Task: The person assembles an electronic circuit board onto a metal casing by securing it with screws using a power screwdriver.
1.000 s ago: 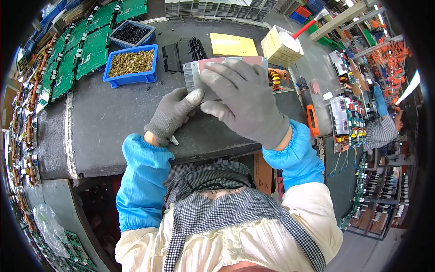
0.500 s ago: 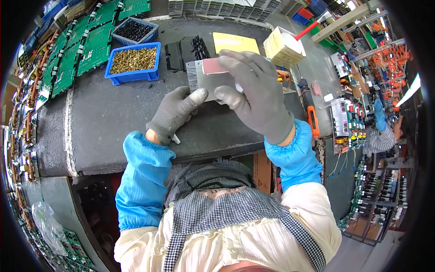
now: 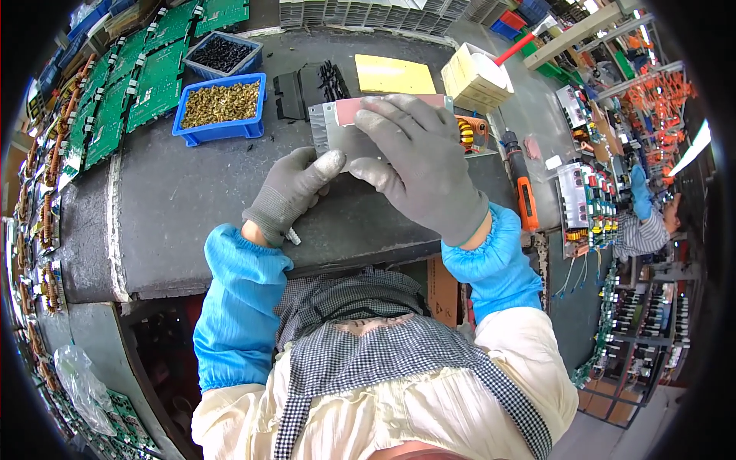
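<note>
A flat grey metal plate (image 3: 320,126) is held up just over the dark bench, with a pink strip (image 3: 349,113) along its far edge. My gloved left hand (image 3: 287,192) grips the plate's near left corner, thumb on top and fingers curled underneath. Stretched across the plate, my gloved right hand (image 3: 425,165) rests its fingers on the pink strip, its thumb pointing left over the metal. That hand hides much of the plate's right side. A small whitish piece (image 3: 293,237) shows beside my left wrist.
On the left stand a blue bin (image 3: 222,133) of brass-coloured parts, a tray (image 3: 255,57) of black parts and green circuit boards (image 3: 159,80). Black pieces (image 3: 290,96), a yellow sheet (image 3: 395,74) and a carton (image 3: 475,80) lie beyond the plate. An orange-black power screwdriver (image 3: 524,188) lies right.
My right hand has shifted slightly left, its fingers coming down flatter over the pink strip. My left hand keeps its hold on the plate.
</note>
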`<control>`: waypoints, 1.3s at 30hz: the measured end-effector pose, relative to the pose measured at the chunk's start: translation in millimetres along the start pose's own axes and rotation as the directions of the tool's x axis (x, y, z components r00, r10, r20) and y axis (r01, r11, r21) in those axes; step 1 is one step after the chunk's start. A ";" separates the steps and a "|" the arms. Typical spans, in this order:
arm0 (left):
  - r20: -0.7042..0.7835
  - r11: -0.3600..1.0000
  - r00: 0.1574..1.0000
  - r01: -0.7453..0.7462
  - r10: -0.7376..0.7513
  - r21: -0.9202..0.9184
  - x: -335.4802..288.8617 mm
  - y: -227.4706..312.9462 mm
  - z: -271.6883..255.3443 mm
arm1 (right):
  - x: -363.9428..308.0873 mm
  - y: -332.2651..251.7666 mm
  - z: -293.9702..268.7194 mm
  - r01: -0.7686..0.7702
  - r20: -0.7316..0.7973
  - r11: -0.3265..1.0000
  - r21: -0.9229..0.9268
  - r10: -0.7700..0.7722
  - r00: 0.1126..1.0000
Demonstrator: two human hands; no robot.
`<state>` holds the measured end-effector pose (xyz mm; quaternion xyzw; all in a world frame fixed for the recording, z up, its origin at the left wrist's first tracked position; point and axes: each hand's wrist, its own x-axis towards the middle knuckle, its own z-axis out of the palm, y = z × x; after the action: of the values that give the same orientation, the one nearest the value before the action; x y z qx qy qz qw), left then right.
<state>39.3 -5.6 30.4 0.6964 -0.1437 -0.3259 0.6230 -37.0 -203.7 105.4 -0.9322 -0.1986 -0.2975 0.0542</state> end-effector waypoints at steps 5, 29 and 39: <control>0.024 0.999 0.999 -0.036 0.037 -0.032 2.3 1.8 6.8 | -4.0 6.4 -11.5 -0.024 -0.011 0.999 -0.034 0.024 1.000; 0.177 0.845 0.949 -0.312 0.259 0.434 10.4 -10.2 -1.8 | -255.3 333.4 -69.7 -0.810 0.031 0.525 -0.262 0.843 0.537; 0.257 0.778 0.962 -0.232 0.095 0.583 15.5 -15.7 -7.6 | -285.5 346.7 -74.5 -0.840 -0.005 0.519 -0.155 0.850 0.526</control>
<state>52.5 -6.3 11.1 0.8051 -0.3669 -0.2795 0.3730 -149.6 -633.9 7.6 -0.9225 0.2982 -0.2136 0.1202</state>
